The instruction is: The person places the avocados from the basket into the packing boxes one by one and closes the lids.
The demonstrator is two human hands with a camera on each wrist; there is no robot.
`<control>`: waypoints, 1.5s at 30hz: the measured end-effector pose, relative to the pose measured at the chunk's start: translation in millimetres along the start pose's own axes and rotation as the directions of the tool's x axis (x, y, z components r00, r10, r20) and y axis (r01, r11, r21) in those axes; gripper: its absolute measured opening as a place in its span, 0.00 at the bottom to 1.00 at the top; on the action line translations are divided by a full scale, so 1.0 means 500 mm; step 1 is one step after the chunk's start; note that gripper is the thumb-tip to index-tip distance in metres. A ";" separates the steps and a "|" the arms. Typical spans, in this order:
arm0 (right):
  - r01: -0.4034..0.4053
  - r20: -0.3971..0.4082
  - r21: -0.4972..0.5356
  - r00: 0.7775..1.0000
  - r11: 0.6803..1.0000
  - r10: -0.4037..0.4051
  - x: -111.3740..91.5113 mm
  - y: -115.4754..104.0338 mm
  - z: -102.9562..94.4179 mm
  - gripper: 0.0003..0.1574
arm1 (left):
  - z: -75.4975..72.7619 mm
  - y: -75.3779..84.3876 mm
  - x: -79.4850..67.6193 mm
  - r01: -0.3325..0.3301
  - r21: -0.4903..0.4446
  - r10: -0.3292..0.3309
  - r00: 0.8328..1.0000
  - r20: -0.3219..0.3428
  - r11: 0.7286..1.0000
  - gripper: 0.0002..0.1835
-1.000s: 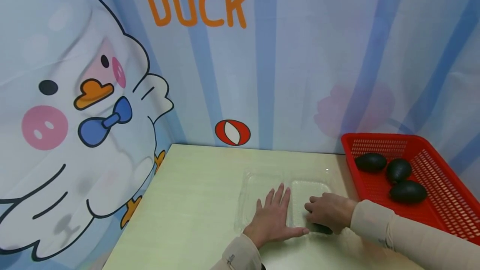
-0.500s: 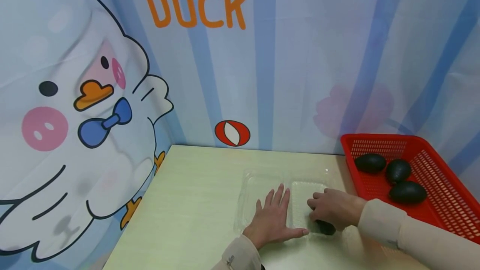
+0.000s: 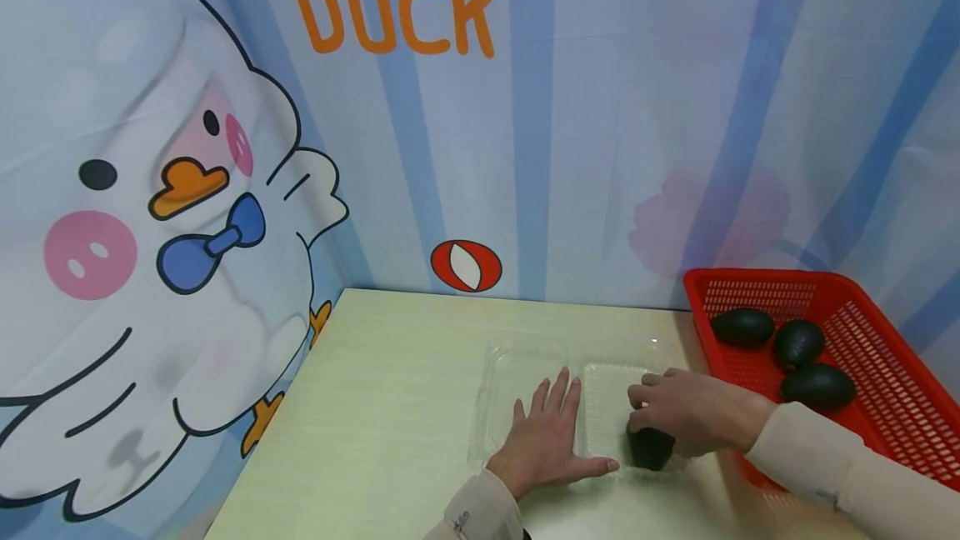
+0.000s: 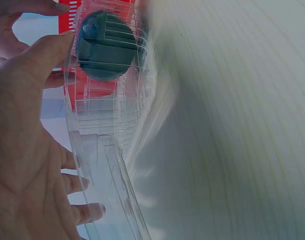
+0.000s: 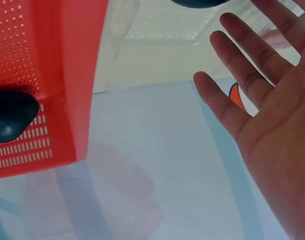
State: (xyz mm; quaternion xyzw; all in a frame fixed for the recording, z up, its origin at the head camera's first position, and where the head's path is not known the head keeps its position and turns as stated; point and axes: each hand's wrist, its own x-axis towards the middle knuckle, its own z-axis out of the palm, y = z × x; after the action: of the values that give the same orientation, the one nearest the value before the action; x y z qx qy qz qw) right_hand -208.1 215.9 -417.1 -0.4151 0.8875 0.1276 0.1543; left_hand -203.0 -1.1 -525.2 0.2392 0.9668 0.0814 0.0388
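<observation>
A clear plastic clamshell container (image 3: 600,394) lies unfolded on the table, its two halves side by side. In its right half, near the front, sits a dark avocado (image 3: 651,448), seen through the clear wall in the left wrist view. My right hand (image 3: 693,411) is over the avocado's upper side. The right wrist view shows its visible fingers (image 5: 252,80) fairly straight and spread; the thumb is out of that frame. My left hand (image 3: 536,440) rests with spread fingers on the container's left half, its thumb pointing along the front rim.
A red plastic basket (image 3: 862,432) stands at the right of the table with several avocados, such as the front avocado (image 3: 817,386), in it. Behind the wooden table (image 3: 405,382) hangs a blue printed curtain (image 3: 600,107).
My right hand has moved a little to the right and back, so more of the avocado shows. The avocado has shifted slightly in the container. My left hand has stayed in place.
</observation>
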 end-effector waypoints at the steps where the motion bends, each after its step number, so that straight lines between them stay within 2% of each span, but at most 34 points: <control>1: -0.004 -0.005 0.003 1.000 1.000 0.004 -0.003 0.002 -0.001 0.31 | -0.001 0.000 0.000 0.001 -0.002 -0.001 1.000 0.002 1.000 0.63; 11: -0.038 -0.067 0.101 0.997 0.994 0.045 -0.024 0.024 -0.013 0.29 | -0.002 0.000 0.002 0.019 -0.023 -0.019 0.999 0.027 1.000 0.64; 15: -0.018 -0.142 0.085 0.989 0.996 0.030 -0.031 0.030 -0.010 0.28 | -0.003 -0.001 0.000 0.017 -0.049 -0.015 0.999 0.037 0.999 0.64; 20: 0.004 -0.249 0.033 0.969 0.999 0.004 -0.042 0.035 -0.004 0.27 | -0.004 0.000 0.001 0.018 -0.064 -0.015 0.999 0.045 0.998 0.63; 26: -0.035 -0.385 -0.040 0.923 0.999 0.017 -0.052 0.047 0.012 0.22 | -0.004 0.000 0.002 0.022 -0.055 -0.020 0.999 0.037 0.998 0.63; 30: -0.086 -0.448 -0.020 0.891 0.996 0.068 -0.059 0.057 0.025 0.21 | -0.004 0.001 0.000 0.022 -0.060 -0.020 0.999 0.036 0.998 0.64; 35: -0.171 -0.483 0.034 0.860 0.985 0.166 -0.069 0.070 0.039 0.18 | -0.001 -0.001 0.000 0.021 -0.079 -0.017 0.999 0.045 0.997 0.64; 41: -0.290 -0.520 0.110 0.798 0.951 0.304 -0.080 0.087 0.055 0.14 | -0.001 -0.003 0.000 0.008 -0.098 -0.005 0.999 0.038 0.995 0.64; 45: -0.349 -0.496 0.168 0.779 0.922 0.384 -0.089 0.105 0.062 0.16 | -0.003 -0.003 0.001 0.002 -0.084 0.000 1.000 0.025 0.996 0.63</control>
State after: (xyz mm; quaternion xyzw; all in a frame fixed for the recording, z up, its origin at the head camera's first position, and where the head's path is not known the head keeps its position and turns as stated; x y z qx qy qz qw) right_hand -216.4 290.7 -423.5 -0.2480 0.9630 0.0087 -0.1052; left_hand -204.0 -2.2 -523.9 0.2380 0.9620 0.1191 0.0607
